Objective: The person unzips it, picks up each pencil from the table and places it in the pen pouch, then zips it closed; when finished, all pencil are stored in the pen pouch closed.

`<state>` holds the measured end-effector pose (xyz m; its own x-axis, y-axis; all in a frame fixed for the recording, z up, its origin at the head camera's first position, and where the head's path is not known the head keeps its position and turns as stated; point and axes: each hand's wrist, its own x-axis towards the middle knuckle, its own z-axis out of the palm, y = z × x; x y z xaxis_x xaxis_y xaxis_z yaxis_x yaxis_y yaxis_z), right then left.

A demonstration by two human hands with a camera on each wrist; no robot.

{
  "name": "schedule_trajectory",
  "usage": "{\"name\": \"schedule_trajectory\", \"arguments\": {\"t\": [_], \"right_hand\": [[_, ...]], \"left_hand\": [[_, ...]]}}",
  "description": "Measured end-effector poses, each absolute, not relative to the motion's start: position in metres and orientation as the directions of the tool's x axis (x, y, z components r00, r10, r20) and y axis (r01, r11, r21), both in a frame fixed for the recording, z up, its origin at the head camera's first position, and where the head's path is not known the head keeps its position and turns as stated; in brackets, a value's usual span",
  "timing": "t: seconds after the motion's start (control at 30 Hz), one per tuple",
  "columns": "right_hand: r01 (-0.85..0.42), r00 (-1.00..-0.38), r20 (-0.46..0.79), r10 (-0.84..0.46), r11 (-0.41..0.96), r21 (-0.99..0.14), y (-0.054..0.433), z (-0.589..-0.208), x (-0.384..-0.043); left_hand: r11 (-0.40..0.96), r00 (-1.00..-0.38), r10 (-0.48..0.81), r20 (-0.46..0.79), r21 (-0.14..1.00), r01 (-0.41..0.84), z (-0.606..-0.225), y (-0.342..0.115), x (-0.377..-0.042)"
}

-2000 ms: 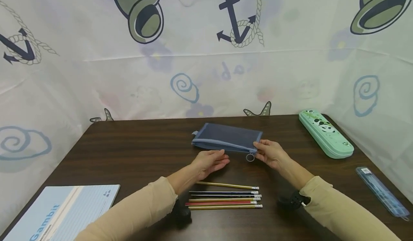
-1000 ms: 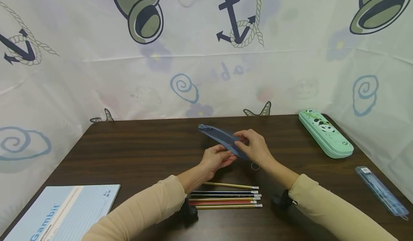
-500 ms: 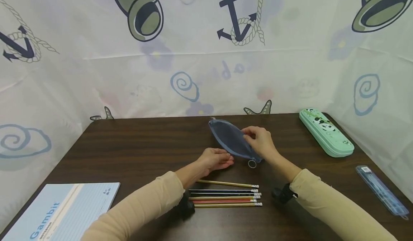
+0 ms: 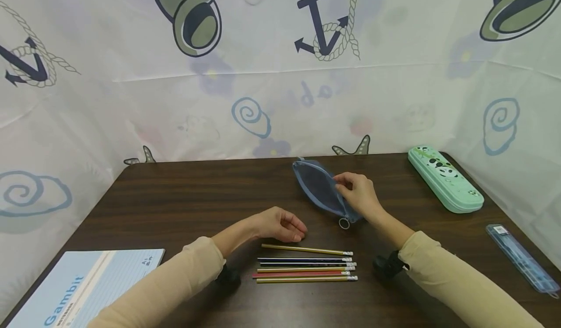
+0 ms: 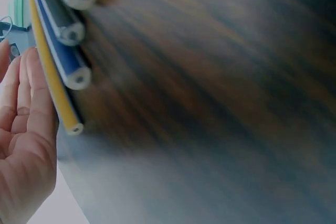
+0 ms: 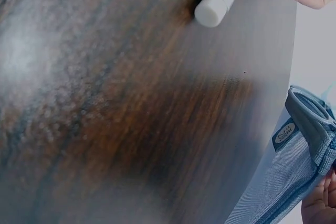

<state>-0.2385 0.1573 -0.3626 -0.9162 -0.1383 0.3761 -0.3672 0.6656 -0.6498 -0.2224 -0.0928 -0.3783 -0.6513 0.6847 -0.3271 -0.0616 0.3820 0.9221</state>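
Note:
A blue mesh zip pouch (image 4: pixel 316 184) stands with its mouth gaping on the dark table. My right hand (image 4: pixel 357 191) pinches its right edge between thumb and fingers; a ring pull hangs from the near corner. In the right wrist view the pouch (image 6: pixel 291 174) shows at the lower right. My left hand (image 4: pixel 278 224) holds nothing, its fingers loosely bent, just behind a gold pencil (image 4: pixel 302 249). In front of that lie several more pencils side by side, a red one (image 4: pixel 302 274) among them, erasers to the right. The left wrist view shows the unsharpened ends beside my palm (image 5: pixel 26 140).
At the front left lies a light blue Gambit notebook (image 4: pixel 105 279). A mint green panda pencil case (image 4: pixel 447 179) sits at the back right, with a slim clear-blue case (image 4: pixel 521 257) nearer. A patterned curtain (image 4: pixel 280 108) stands round the table's back and sides.
The pouch has been turned and its mouth spread wide. My left hand has let go of it and moved left and nearer, towards the pencils. My right hand still grips the pouch.

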Motion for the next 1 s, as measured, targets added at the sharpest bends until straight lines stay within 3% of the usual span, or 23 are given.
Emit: {"name": "schedule_trajectory", "arguments": {"t": [0.33,0.7,0.87,1.0], "right_hand": [[-0.340,-0.928,0.351,-0.125,0.666,-0.664,0.159,-0.362,-0.240],[-0.321,-0.938,0.325,-0.120,0.650,-0.689,0.159,-0.362,-0.238],[-0.323,-0.939,0.321,-0.124,0.640,-0.697,0.158,-0.362,-0.237],[-0.326,-0.937,0.326,-0.124,0.645,-0.691,0.158,-0.361,-0.237]], "left_hand": [[0.420,-0.586,0.774,-0.239,0.887,0.192,-0.377,-0.095,-0.219],[0.491,-0.535,0.826,-0.177,0.692,0.529,-0.368,-0.093,-0.213],[0.524,-0.530,0.823,-0.205,0.636,0.567,-0.361,-0.099,-0.217],[0.507,-0.504,0.830,-0.239,0.701,0.501,-0.352,-0.108,-0.223]]}}
